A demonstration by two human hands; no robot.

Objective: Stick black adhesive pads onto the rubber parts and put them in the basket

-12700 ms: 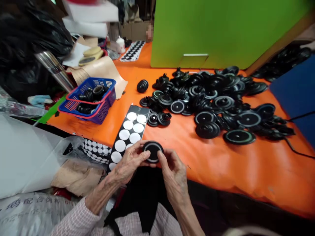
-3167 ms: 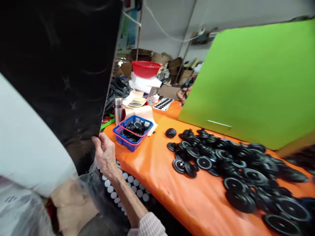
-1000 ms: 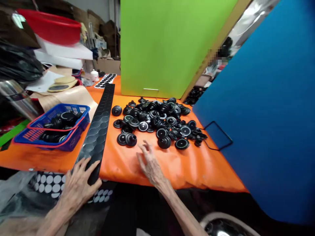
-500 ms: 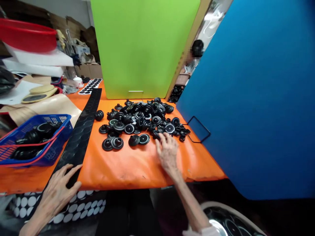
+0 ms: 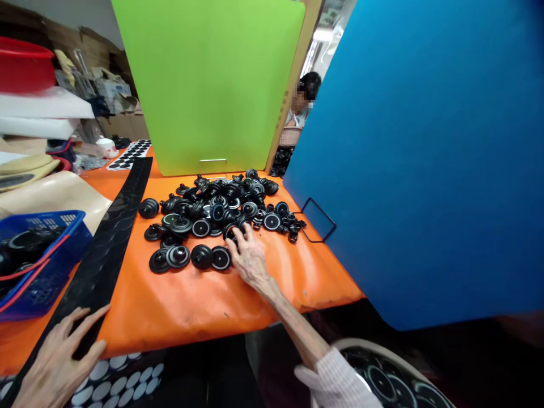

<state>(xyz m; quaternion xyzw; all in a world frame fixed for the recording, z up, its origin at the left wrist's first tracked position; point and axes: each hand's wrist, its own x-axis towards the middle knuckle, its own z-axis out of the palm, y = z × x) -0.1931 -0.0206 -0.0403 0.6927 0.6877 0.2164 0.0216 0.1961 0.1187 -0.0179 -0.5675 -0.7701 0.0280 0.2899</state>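
At the lower left, my left hand (image 5: 63,354) lies over the near end of a long black strip (image 5: 106,249) with faint round marks. Its fingers are spread and the hand is open. My right hand (image 5: 250,258) reaches to the front of a heap of black round parts (image 5: 202,228), discs with stepped rims and some with a knob. Its fingers are apart and curved, with the tips at a black disc (image 5: 230,231); I see no firm grip. Left of that hand, a ringed disc (image 5: 221,258) lies beside a knobbed one (image 5: 202,256).
A blue basket (image 5: 55,277) of black parts stands on the orange tabletop (image 5: 182,309) at left. A green panel (image 5: 208,85) rises behind the heap, a blue panel (image 5: 403,158) at right. A person (image 5: 304,99) is beyond. Bottom right, a container holds black discs (image 5: 382,385).
The view has swung to the right, so the scene sits further left. My right hand has shifted left along the heap's front edge. My left hand stays on the strip.
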